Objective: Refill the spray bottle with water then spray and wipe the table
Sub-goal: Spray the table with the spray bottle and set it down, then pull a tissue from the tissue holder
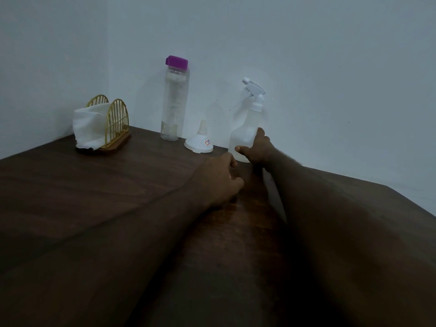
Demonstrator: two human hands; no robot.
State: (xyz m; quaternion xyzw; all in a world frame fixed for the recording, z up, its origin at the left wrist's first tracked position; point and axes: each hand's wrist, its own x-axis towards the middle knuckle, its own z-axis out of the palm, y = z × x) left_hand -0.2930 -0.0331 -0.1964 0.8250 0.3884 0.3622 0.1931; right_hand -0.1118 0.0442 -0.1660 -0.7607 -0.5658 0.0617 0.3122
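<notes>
At frame centre, the right hand wraps the upright spray bottle; the left hand, loosely curled and empty, rests on the table.

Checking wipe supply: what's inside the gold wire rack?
A white folded cloth stands in the gold wire rack, spilling over its left side onto the dark wooden table. The rack's base under the cloth is covered; whether anything lies beneath cannot be seen.
</notes>
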